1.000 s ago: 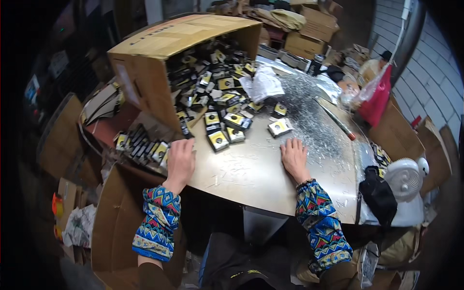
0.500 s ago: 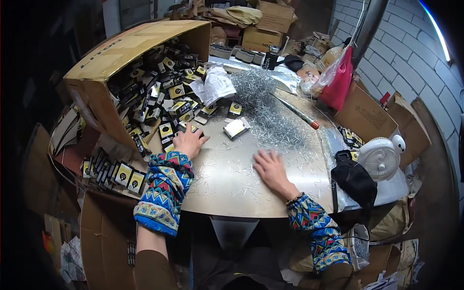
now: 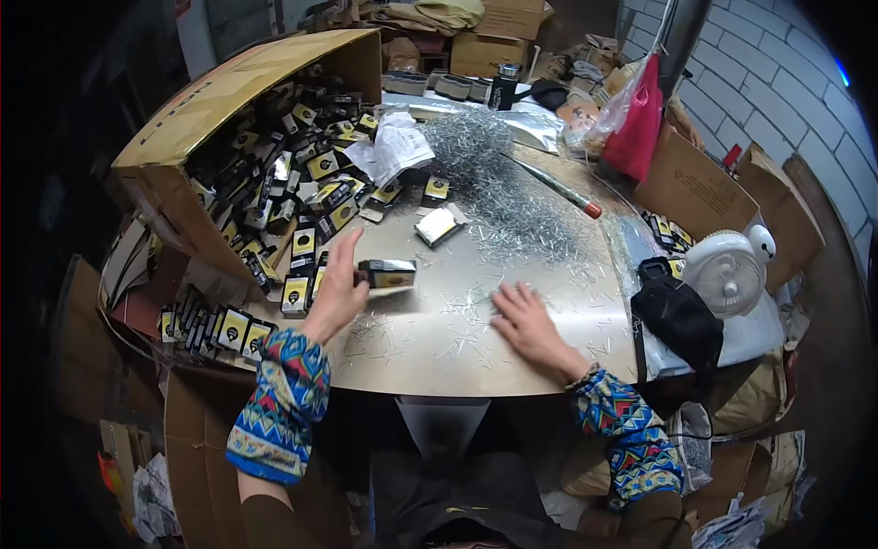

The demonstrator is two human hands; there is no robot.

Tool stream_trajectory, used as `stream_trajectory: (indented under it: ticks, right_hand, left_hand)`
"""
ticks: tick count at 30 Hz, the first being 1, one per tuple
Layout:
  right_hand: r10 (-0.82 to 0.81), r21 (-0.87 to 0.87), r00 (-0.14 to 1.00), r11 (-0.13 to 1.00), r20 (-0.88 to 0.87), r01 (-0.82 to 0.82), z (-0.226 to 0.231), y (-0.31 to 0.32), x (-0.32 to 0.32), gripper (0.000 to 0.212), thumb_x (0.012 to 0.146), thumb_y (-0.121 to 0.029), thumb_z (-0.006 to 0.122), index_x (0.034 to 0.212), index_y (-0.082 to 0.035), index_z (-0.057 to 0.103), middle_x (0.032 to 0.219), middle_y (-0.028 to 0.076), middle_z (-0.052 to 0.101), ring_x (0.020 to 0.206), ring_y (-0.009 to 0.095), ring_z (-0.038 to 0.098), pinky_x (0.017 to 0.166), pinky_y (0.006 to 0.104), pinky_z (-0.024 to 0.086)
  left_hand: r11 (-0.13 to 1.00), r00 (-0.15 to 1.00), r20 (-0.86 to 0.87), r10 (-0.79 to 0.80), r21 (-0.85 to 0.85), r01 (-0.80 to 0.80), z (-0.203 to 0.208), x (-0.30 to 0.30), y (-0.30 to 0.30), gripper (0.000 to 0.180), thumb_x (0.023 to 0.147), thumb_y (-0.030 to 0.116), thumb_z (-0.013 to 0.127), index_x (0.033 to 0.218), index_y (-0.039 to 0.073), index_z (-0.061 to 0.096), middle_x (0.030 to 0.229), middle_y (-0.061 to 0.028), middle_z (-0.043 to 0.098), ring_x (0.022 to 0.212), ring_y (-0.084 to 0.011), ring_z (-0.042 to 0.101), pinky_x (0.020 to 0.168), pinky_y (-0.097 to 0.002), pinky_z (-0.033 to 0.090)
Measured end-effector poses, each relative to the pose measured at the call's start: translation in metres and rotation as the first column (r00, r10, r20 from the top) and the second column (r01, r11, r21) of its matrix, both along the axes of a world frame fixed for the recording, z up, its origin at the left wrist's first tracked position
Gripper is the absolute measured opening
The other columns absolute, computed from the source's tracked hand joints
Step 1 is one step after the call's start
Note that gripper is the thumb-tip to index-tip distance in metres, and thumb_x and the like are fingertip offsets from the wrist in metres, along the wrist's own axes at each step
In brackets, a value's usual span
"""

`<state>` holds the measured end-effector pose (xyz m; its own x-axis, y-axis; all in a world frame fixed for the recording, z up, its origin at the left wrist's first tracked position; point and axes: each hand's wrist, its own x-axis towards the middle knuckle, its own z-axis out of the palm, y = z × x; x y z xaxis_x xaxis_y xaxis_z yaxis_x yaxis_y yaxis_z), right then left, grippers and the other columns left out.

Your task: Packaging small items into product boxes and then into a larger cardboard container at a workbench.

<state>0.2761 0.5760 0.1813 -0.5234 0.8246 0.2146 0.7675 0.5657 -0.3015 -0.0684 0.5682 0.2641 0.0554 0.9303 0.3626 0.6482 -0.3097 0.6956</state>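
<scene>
My left hand has a small black-and-yellow box by its left end, between thumb and fingers, over the left part of the smooth tabletop. My right hand lies palm down on the right, fingers apart, among loose thin silvery metal pins. Beyond it, more pins form a large heap. A box with a pale upper face lies between my hands and the heap. Several more small boxes lie just left of my left hand.
A big carton on its side spills small boxes at the left. Crumpled white paper lies by the heap, and a red-tipped rod at its right. A white fan and a black bag are at the right edge.
My left hand has drawn back from the box pile with a small box in its grip. My right hand has shifted slightly right and nearer, still flat on the table.
</scene>
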Motion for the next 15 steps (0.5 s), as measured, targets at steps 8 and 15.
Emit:
stream_trajectory:
  ticks: [8,15]
  right_hand:
    - [0.049,0.042,0.998,0.998,0.046,-0.051,0.011,0.022,-0.07,0.056,0.099,-0.046,0.045,0.142,-0.01,0.043,0.149,0.021,0.035,0.141,0.043,0.027,0.113,0.0578,0.022]
    - [0.112,0.112,0.994,0.987,0.002,-0.111,0.005,0.041,-0.104,0.052,0.099,-0.043,0.043,0.142,-0.014,0.044,0.15,0.02,0.035,0.14,0.041,0.029,0.111,0.0584,0.025]
  left_hand:
    - [0.898,0.744,-0.668,0.035,0.347,0.27,-0.032,0.015,-0.035,0.036,0.073,0.0,0.062,0.109,0.005,0.061,0.104,-0.0111,0.064,0.1,-0.0293,0.061,0.088,-0.0386,0.048]
    - [0.956,0.847,-0.454,0.278,0.044,-0.29,-0.019,0.048,-0.027,0.04,0.083,0.014,0.063,0.122,0.013,0.055,0.121,-0.015,0.052,0.099,-0.0351,0.059,0.08,-0.0456,0.051]
